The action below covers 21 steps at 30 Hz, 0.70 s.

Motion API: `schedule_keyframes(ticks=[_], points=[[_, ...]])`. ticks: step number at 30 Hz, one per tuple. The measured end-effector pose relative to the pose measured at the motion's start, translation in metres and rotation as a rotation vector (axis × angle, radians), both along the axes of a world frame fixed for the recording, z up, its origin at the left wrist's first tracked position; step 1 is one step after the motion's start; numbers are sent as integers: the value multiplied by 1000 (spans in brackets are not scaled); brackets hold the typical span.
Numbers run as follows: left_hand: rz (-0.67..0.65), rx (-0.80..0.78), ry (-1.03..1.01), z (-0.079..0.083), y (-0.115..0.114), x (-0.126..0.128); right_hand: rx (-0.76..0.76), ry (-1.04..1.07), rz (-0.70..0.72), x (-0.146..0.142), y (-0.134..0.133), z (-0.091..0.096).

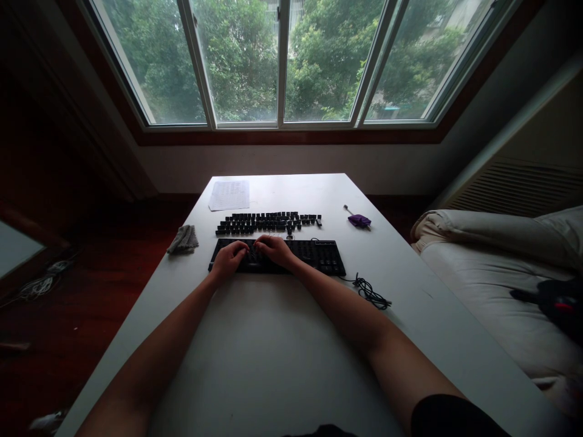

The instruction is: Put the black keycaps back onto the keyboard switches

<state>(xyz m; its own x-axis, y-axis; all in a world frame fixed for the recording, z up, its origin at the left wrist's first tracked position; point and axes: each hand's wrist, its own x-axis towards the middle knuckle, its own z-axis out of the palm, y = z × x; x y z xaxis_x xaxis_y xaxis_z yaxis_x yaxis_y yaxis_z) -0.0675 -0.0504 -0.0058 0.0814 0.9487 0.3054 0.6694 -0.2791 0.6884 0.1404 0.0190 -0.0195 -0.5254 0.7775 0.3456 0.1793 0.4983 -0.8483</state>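
A black computer keyboard (314, 255) lies across the white table in front of me. Over its left part is my left hand (231, 258), fingers curled together toward the keys. My right hand (274, 249) is bent over the keyboard just beside it, fingertips drawn together in a pinch. Whatever either hand may hold is too small and dark to make out. Just behind the keyboard, many loose black keycaps (255, 223) stand in rows. The keyboard's black cable (371, 292) lies bundled at its right.
A grey cloth (183, 240) rests at the table's left edge. Printed paper (229, 195) lies at the far left. On the right are a purple cloth-like item (359, 221) and a thin stick-like tool (348, 210). A pale sofa (492, 279) stands right of the table (273, 352).
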Motion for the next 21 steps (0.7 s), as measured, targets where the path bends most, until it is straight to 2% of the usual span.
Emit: schedule_keyframes(ticks=[21], points=[[-3, 8, 60, 0, -1, 1, -5, -19, -3, 1, 0, 2]])
